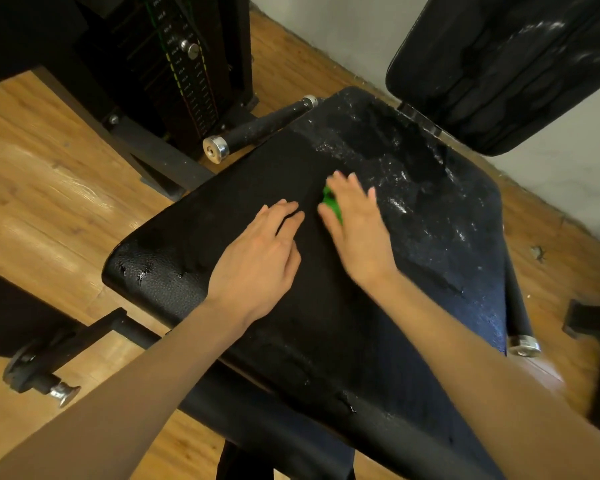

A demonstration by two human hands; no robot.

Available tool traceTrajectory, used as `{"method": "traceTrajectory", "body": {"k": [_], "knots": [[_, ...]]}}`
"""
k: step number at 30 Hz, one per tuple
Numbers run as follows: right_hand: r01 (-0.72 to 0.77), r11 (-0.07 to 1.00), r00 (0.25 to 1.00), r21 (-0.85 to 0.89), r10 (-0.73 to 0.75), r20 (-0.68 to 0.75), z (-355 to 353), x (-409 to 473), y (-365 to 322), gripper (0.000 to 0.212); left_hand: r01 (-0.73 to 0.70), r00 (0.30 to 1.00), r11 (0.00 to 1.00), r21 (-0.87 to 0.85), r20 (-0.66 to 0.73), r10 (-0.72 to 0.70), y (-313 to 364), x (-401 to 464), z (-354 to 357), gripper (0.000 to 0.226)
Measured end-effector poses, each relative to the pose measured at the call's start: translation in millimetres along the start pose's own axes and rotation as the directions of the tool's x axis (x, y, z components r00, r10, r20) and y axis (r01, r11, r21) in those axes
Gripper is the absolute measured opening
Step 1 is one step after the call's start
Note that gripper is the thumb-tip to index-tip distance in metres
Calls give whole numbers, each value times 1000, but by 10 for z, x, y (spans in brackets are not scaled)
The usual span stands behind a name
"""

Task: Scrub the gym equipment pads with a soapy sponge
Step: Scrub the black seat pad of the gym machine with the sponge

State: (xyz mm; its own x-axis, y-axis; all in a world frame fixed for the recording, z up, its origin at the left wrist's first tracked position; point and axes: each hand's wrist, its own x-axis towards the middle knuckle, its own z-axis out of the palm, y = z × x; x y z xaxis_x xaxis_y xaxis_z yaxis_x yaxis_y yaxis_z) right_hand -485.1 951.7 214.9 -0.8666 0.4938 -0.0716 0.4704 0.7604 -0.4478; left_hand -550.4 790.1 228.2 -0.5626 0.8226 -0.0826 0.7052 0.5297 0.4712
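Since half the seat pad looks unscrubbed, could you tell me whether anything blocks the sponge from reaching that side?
Only the left hand, resting flat on the seat pad beside the green sponge under the right hand; nothing else lies there.

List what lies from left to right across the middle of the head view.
Wood floor → left hand flat on the seat pad → green sponge → right hand → soap foam.
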Motion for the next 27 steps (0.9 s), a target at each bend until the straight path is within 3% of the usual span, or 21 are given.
{"method": "traceTrajectory", "body": {"k": [3,9,15,19,21,24,27], "knots": [[-177,984,981,31,179,-68,18,217,12,48,-25,1000,1000,-11,-8,25,-1,-13,5,43],[75,996,997,38,-75,-1,-18,-572,-81,50,-46,998,998,-37,37,48,-30,0,29,46],[-134,989,989,58,137,-50,-6,-24,28,49,-47,997,998,-39,52,49,-55,-8,32,44],[52,997,998,49,-51,-27,-61,-690,-60,51,-39,996,999,-11,74,40,-17,-3,0,42],[94,996,995,8,-94,18,-109,-559,104,51,-13,998,1000,6,64,12,55,14,14,42],[-28,999,1000,21,28,0,-126,-116,285,50,-17,1000,1000,12,3,17,313,7,121,43],[-64,995,997,76,67,-30,-126,-360,179,49,12,1000,1000,-22,-24,-12,551,-30,269,46]]}}
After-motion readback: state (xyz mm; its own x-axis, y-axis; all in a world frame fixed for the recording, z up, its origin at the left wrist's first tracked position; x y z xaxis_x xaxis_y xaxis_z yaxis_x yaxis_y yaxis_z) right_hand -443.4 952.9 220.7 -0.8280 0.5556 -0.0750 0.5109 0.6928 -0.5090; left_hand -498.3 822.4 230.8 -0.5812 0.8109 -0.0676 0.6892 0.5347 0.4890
